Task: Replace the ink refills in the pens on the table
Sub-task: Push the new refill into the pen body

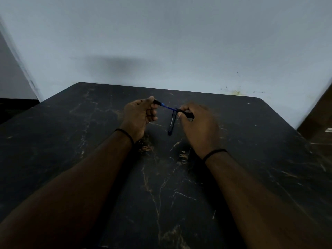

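Note:
Above the middle of the black marble table (233,177), both hands hold one pen that has been pulled apart. My left hand (139,116) pinches the black tip section (157,102), from which a blue ink refill (168,107) sticks out to the right. My right hand (199,126) grips the black barrel (186,114), and the refill's far end meets its open mouth. A second dark pen (172,124) lies on the table just below the refill, between the two hands, pointing towards me.
The table's far edge (161,88) runs along a pale wall (161,42). A dark brown panel (321,119) stands past the table's right corner. Thin black bands circle both wrists.

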